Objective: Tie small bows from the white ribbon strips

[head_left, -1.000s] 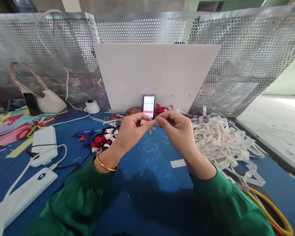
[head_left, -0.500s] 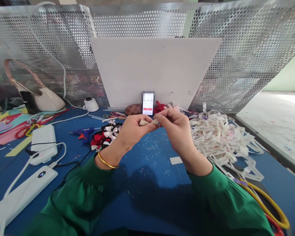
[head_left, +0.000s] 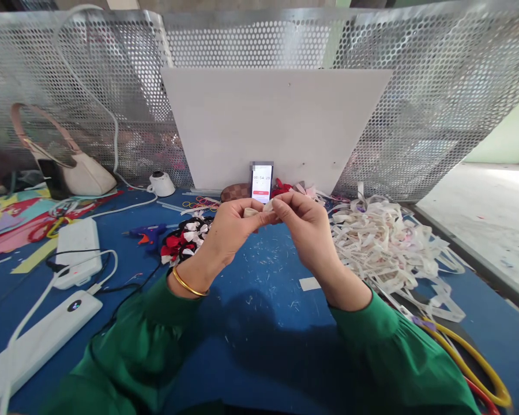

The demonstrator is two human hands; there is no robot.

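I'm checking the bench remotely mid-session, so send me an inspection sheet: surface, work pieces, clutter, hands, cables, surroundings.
Surface: blue tabletop, littered with fine pale shreds.
Work pieces: pale piece between the hands, partly hidden by fingers; heap of pale ribbon at right.
Clutter: glue gun and red, white and black fabric pieces at left; yellow handle near the right sleeve.
Hands: left hand and right hand both pinch the pale piece.
Cables: white cable at far left; black cord across a white power strip.
Surroundings: white board before a perforated metal screen; co-workers: nothing seen.
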